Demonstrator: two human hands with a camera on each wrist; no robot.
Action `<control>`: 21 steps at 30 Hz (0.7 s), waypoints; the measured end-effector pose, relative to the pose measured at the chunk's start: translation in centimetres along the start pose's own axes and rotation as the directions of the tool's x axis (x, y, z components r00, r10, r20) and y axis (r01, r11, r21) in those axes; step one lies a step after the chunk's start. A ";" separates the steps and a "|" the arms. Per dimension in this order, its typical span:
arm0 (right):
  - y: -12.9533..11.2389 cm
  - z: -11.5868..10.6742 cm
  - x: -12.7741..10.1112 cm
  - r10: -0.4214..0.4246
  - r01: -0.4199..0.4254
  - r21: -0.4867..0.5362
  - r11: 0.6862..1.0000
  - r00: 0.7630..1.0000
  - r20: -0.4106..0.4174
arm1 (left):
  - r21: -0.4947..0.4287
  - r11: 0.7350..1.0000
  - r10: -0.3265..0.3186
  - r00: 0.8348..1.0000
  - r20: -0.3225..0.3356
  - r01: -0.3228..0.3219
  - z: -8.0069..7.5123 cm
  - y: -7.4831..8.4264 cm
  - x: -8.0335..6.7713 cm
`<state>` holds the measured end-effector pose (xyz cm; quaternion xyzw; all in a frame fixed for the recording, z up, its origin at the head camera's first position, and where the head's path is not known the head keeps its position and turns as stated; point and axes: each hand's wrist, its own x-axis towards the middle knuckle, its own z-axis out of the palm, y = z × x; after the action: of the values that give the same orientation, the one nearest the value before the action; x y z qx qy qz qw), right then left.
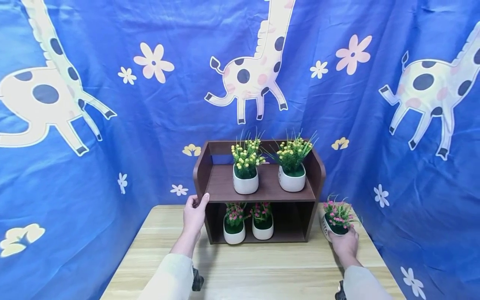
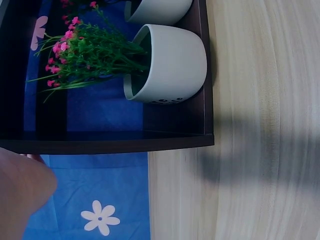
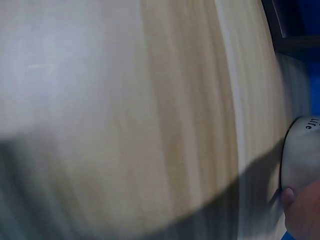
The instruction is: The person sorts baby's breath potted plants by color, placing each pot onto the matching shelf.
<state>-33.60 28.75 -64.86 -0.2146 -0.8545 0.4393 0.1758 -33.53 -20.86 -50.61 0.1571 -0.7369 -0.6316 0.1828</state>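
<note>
My left hand (image 1: 194,217) grips the left side panel of a dark brown two-tier wooden shelf (image 1: 221,187), thumb at its front edge. To the right of the shelf, my right hand (image 1: 346,245) holds a white pot of pink artificial flowers (image 1: 338,216); its thumb lies against the pot wall (image 3: 302,155) in the right wrist view. Two white pots with yellow flowers, one left (image 1: 246,183) and one right (image 1: 292,182), stand on the upper tier. Below, two pots of pink flowers (image 1: 234,236) (image 2: 175,62) sit side by side in the left part of the lower tier.
A light wood-grain table (image 1: 258,271) carries the shelf near its back edge. Blue cloth (image 1: 176,112) printed with giraffes and flowers hangs behind and on both sides. The shelf's right side panel (image 1: 316,183) stands close to the held pot.
</note>
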 end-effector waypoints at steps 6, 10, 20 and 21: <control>0.7 0.2 -1.0 -0.007 0.008 0.012 1.000 0.999 -0.032 | -0.005 1.000 0.000 1.000 0.009 0.001 0.0 -0.1 0.1; 1.0 0.3 -1.8 -0.016 0.017 0.009 1.000 0.999 -0.039 | 0.000 1.000 -0.002 1.000 0.017 0.002 0.0 -0.2 0.1; 0.9 0.0 -5.4 -0.002 0.005 0.072 0.997 0.999 -0.046 | -0.012 1.000 0.014 1.000 0.016 -0.014 0.1 -0.9 0.5; 1.0 0.0 -5.7 -0.005 0.009 0.074 0.997 0.999 -0.053 | -0.012 1.000 0.015 1.000 0.016 -0.015 0.1 -0.9 0.6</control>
<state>-28.58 26.24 -66.30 -0.2163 -0.8333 0.4644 0.2077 -34.10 -21.12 -51.44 0.1455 -0.7357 -0.6358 0.1826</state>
